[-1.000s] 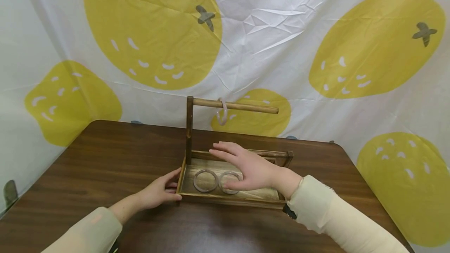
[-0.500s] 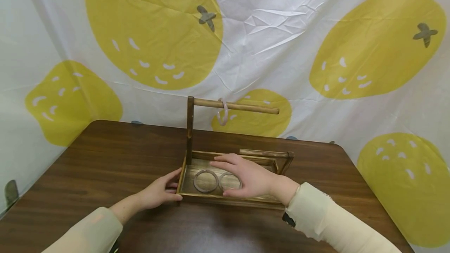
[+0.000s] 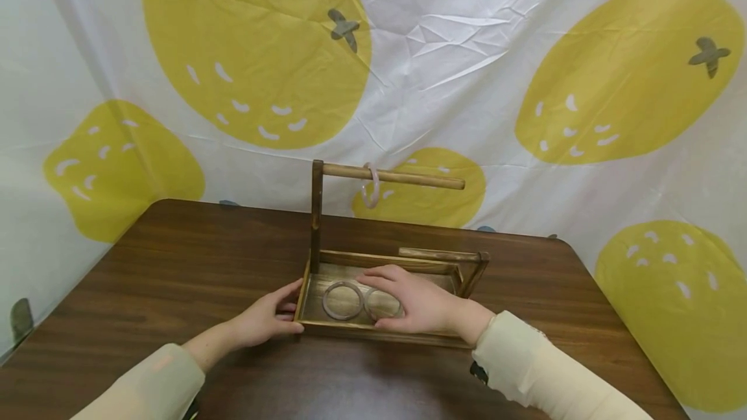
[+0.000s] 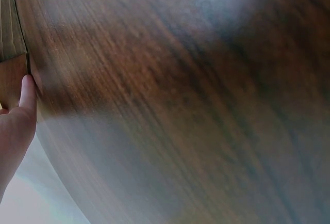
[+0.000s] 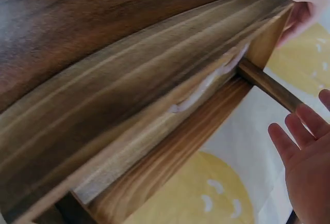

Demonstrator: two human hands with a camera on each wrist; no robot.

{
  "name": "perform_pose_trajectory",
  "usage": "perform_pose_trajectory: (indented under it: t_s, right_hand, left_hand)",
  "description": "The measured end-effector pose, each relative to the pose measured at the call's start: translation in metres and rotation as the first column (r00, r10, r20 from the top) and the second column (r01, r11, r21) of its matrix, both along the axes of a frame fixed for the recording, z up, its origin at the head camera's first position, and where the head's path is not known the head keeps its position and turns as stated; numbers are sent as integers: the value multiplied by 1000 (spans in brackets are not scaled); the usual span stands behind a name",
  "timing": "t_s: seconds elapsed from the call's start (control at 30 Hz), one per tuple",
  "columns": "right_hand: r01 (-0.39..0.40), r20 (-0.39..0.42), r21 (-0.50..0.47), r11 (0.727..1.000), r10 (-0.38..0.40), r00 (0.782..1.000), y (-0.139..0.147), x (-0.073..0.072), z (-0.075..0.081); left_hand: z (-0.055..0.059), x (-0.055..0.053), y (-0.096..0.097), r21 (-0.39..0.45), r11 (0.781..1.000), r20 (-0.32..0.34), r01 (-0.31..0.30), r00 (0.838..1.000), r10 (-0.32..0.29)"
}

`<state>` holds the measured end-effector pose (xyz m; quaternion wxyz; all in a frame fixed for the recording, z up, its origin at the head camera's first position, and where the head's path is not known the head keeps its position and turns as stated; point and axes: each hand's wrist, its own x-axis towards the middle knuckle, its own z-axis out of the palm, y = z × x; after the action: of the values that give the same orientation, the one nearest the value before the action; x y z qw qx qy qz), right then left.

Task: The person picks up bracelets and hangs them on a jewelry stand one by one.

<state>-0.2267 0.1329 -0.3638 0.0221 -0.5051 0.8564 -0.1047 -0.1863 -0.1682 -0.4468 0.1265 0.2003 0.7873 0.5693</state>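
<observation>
A wooden jewelry stand has a shallow tray base [image 3: 408, 336], a tall post and a long bar [image 3: 420, 179]. Two pale bangles lie side by side in the tray, a left bangle [image 3: 324, 306] and a right bangle [image 3: 373, 315]; a third, pinkish bangle [image 3: 374, 194] hangs on the bar. My left hand [image 3: 259, 323] holds the tray's left end, thumb at the front corner. Low over the right bangle is my right hand [image 3: 423, 303], partly covering it, thumb near the front wall. The right wrist view shows these fingers [image 5: 282, 140] extended, with nothing between them.
The stand rests on a dark brown wooden table [image 3: 192, 258]. A shorter, lower bar [image 3: 438, 254] rises at the tray's right end. Behind the table hangs a white curtain [image 3: 438, 83] printed with large yellow lemons.
My right hand has lowered from above the tray toward the right bangle, uncovering the short bar behind. My left hand stays at the tray's end, and the bangles have not moved.
</observation>
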Motion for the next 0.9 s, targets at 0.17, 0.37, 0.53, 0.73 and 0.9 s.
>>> perform_pose_trajectory:
  t_s: [0.17,0.37,0.53,0.73,0.9]
  right_hand:
    - [28,18,17,999,-28,999,2,-2,-8]
    - [68,45,43,997,-70,997,5,-7,-16]
    - [109,62,56,992,-113,992,7,-11,-22]
    - [132,82,68,989,-138,987,10,-15,-29]
    - [160,106,78,984,-168,980,11,-20,-34]
  left_hand:
    - [2,2,1,-6,1000,-2,1,1000,-1]
    - [4,3,1,-9,1000,-7,2,1000,-2]
    - [3,2,1,-11,1000,-5,0,1000,0]
    - [2,1,0,-13,1000,8,-5,1000,5]
    - [3,1,0,-22,1000,16,-9,1000,9]
